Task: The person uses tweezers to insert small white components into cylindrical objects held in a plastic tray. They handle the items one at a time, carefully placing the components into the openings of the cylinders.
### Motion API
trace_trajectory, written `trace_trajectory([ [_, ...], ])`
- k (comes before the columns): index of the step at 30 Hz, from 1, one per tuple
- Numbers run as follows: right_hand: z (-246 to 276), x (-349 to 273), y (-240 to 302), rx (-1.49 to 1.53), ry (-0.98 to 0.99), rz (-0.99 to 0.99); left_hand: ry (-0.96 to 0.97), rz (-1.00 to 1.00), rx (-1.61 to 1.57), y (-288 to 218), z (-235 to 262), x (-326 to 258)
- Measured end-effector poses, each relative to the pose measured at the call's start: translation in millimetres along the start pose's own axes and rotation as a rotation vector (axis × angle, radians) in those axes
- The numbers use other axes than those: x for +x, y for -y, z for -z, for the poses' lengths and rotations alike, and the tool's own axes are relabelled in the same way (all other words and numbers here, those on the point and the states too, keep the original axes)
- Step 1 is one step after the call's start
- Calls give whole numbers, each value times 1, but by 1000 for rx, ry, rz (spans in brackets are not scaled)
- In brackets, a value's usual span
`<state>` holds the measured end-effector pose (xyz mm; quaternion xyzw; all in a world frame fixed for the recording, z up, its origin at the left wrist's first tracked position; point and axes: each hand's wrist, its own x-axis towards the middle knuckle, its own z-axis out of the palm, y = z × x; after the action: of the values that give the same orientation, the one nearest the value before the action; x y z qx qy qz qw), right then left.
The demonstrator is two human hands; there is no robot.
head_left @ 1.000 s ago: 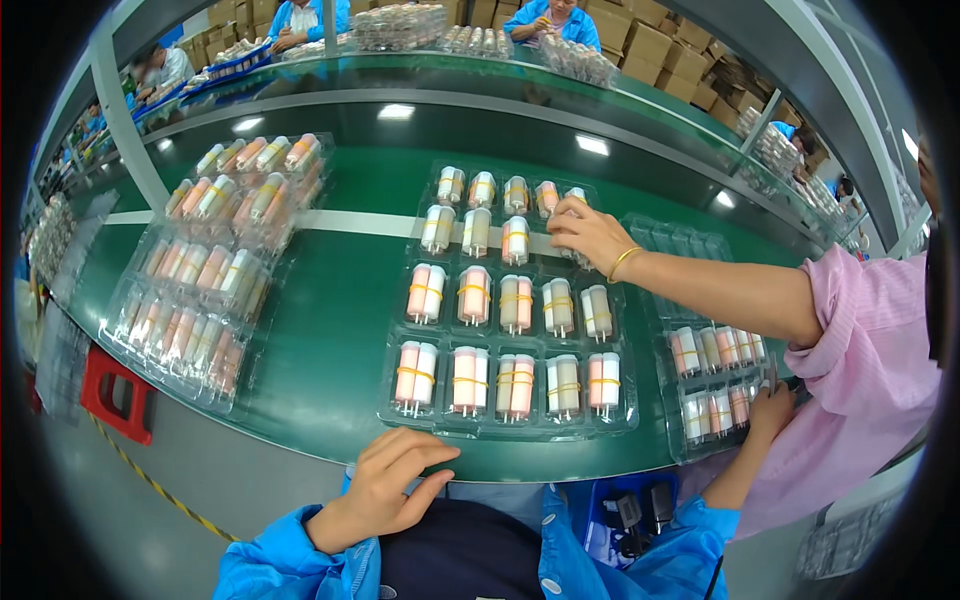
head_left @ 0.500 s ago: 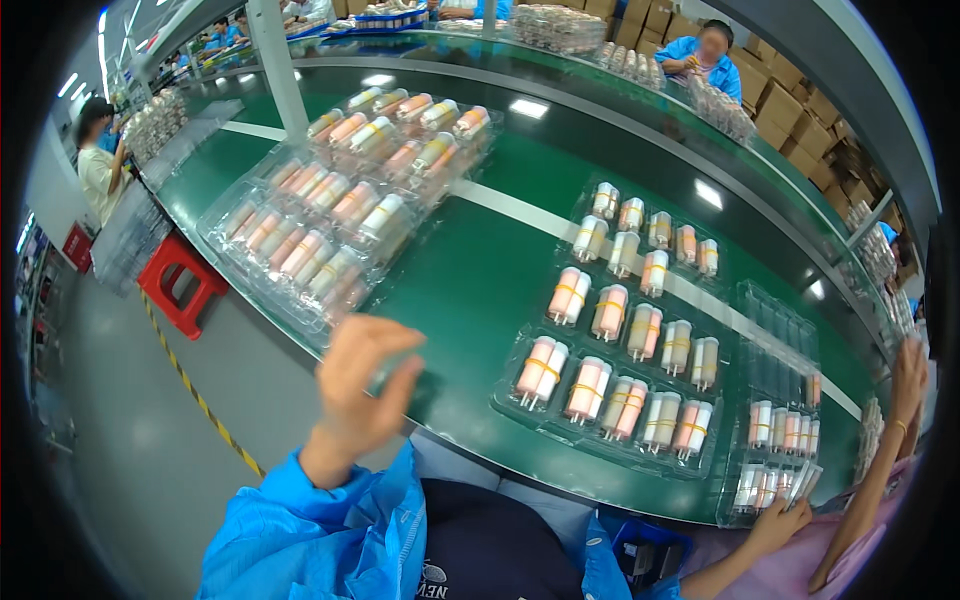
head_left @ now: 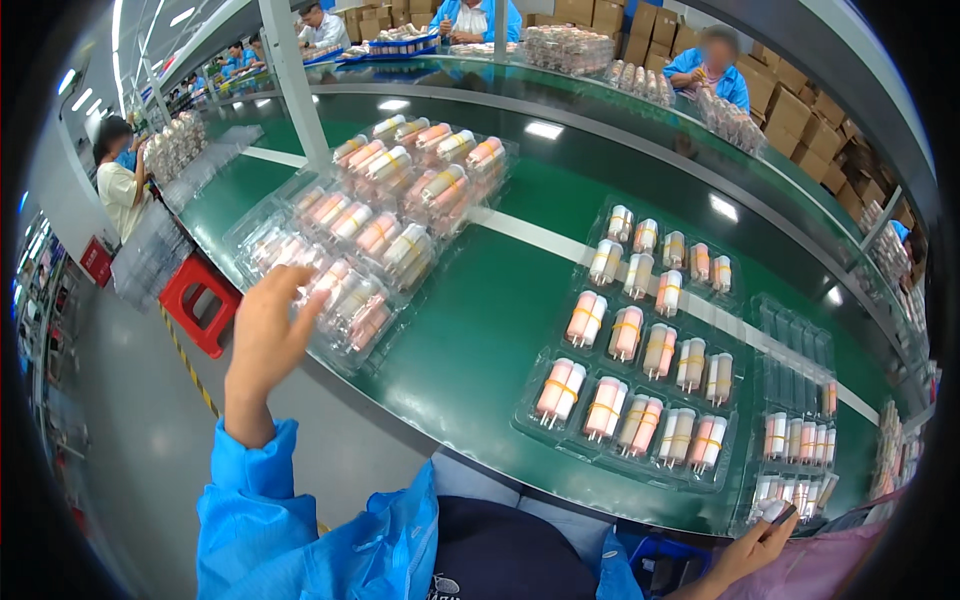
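My left hand (head_left: pixel 268 335) is raised at the near edge of the stacked clear trays (head_left: pixel 375 345), thumb and fingers apart and holding nothing. I cannot tell whether it touches them. Pink, white and grey cylinders (head_left: pixel 376 232) fill the stack. My right hand (head_left: pixel 757 548) reaches to the lower right, fingers closed on a small white-and-dark piece (head_left: pixel 776 513) whose kind is unclear. Just above it lies a partly filled clear tray (head_left: pixel 790 365). Between my hands, another tray (head_left: pixel 520 412) holds paired cylinders (head_left: pixel 561 388) with yellow bands and thin prongs.
The green conveyor belt (head_left: pixel 450 330) has a white stripe (head_left: pixel 530 231) along it. A metal post (head_left: pixel 293 85) rises behind the stack. A red stool (head_left: pixel 200 303) stands left on the floor. Co-workers sit across the line, one in blue (head_left: pixel 712 72); pink clothing (head_left: pixel 830 560) shows at right.
My left hand has moved left and up to the tray stack. The view has shifted a little. A co-worker's raised forearm at the far right no longer shows.
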<state>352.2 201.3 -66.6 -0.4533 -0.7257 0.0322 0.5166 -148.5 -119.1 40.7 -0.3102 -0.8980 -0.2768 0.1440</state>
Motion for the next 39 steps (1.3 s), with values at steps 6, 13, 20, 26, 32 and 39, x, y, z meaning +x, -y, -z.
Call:
trace_trajectory([
  [6, -48, -6, 88, 462, -42, -116, 49, -229, 179, -29, 9, 6],
  [13, -86, -33, 127, 710, 213, -298, 191, -472, 134, -45, -5, 128],
  [20, -77, -23, 144, 1045, 662, -534, 240, -247, 225, -39, -126, 196],
  [26, -71, -18, 143, 1092, 811, -559, 122, -278, 128, -30, -137, 198],
  [32, -71, -29, 144, 1131, 757, -593, -6, -256, -136, -44, -110, 192],
  [39, -70, -30, 147, 1058, 781, -530, 219, -252, -1108, -106, -11, 103],
])
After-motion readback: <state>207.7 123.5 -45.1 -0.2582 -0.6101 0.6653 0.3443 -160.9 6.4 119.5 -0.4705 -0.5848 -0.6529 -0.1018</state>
